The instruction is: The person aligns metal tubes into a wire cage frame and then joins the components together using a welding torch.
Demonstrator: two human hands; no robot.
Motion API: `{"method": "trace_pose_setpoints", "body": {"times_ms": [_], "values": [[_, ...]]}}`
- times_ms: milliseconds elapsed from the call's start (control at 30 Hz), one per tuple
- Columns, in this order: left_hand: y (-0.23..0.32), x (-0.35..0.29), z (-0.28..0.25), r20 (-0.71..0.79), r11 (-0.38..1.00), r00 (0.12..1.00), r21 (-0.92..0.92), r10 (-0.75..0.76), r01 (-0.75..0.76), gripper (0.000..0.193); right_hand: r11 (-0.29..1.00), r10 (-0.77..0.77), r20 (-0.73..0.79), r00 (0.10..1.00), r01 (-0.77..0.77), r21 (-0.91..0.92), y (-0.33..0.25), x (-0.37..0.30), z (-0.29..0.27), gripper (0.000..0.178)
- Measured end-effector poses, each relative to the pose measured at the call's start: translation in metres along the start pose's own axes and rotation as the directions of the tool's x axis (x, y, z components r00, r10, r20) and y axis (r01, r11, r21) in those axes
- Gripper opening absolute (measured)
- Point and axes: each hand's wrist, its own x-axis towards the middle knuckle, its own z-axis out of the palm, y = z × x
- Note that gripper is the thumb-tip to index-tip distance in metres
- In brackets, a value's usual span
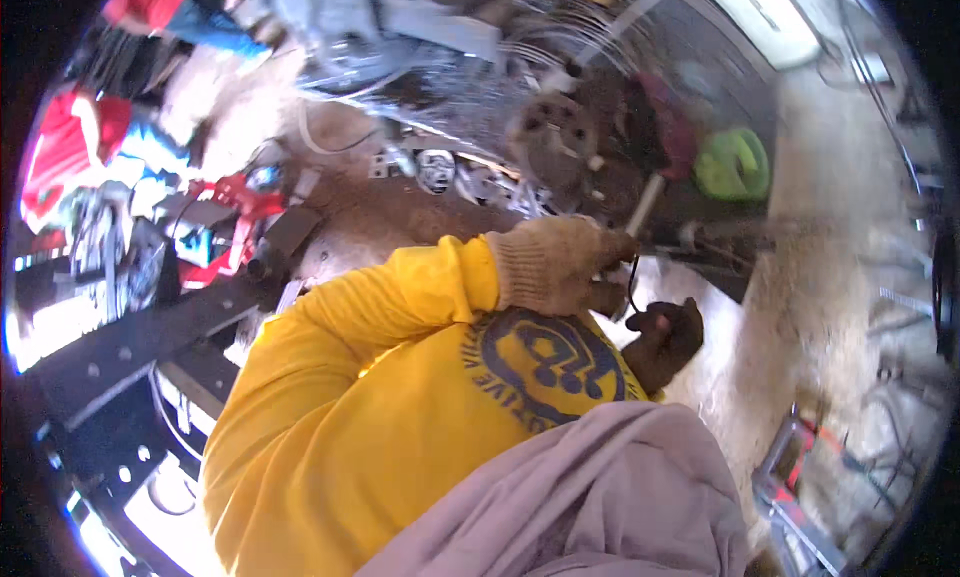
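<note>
My left hand (560, 264), in a tan knitted glove, is closed in front of my yellow sweatshirt. A pale, slim rod (646, 205) sticks up past its fingertips and appears to be gripped there. Below and to the right, my right hand (668, 342) is dark, with its fingers curled. From near the glove a thin black cord (632, 285) curves down to the right thumb; whether the fingers pinch it is too small to tell. Just beyond the glove stands a round, brownish metal hub (555, 137) with holes in its face.
A lime-green object (732, 164) lies right of the hub, beside dark red cloth (672, 127). Dark steel beams (120, 352) cross the left side. People in red tops (75, 152) are at the far left. A red-and-grey tool (795, 467) sits at lower right.
</note>
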Motion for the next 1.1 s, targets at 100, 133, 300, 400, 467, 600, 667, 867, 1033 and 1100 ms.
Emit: {"method": "trace_pose_setpoints", "body": {"times_ms": [100, 133, 300, 400, 467, 600, 667, 867, 1033, 1100], "values": [[-0.017, -0.042, -0.032, -0.189, 0.97, 0.973, -0.18, 0.131, -0.165, 0.029, 0.953, -0.212, 0.037, 0.977, 0.199, 0.227, -0.05, 0.008, 0.064, 0.044], [-0.026, -0.057, -0.049, -0.183, 0.963, 0.981, -0.25, 0.059, -0.104, 0.027, 0.95, -0.222, 0.064, 0.973, 0.201, 0.239, -0.062, 0.012, 0.082, 0.044], [-0.077, -0.121, -0.104, -0.206, 0.839, 0.978, -0.539, -0.039, -0.079, 0.023, 0.955, 0.037, 0.427, 0.904, -0.158, 0.253, -0.125, 0.025, 0.162, 0.047], [-0.101, -0.15, -0.125, -0.297, 0.819, 0.95, -0.567, -0.099, -0.092, 0.025, 0.996, -0.079, 0.459, 0.885, 0.046, 0.082, -0.121, 0.048, 0.198, 0.051], [-0.114, -0.164, -0.131, -0.383, 0.596, 0.889, -0.785, -0.25, -0.171, 0.028, 0.824, 0.014, 0.644, 0.765, -0.374, 0.426, -0.147, 0.057, 0.219, 0.05], [-0.118, -0.171, -0.137, -0.412, 0.498, 0.864, -0.836, -0.289, -0.232, 0.031, 0.955, -0.063, 0.684, 0.727, -0.156, 0.254, -0.138, 0.074, 0.231, 0.047], [-0.123, -0.169, -0.136, -0.461, 0.512, 0.845, -0.813, -0.272, -0.278, 0.025, 0.912, -0.044, 0.687, 0.726, -0.252, 0.325, -0.137, 0.076, 0.238, 0.043], [-0.138, -0.195, -0.141, -0.442, 0.831, 0.845, -0.557, -0.299, 0.003, 0.025, 0.891, 0.047, 0.675, 0.736, -0.337, 0.306, -0.127, 0.09, 0.24, 0.038], [-0.222, -0.249, -0.121, -0.495, 0.944, 0.846, -0.328, -0.196, 0.027, 0.04, 0.858, 0.04, 0.703, 0.71, -0.385, 0.34, -0.121, 0.096, 0.243, 0.037], [-0.256, -0.254, -0.11, -0.481, 0.994, 0.874, 0.11, 0.07, -0.019, 0.048, 0.844, 0.044, 0.694, 0.719, -0.399, 0.359, -0.122, 0.096, 0.246, 0.04]]}}
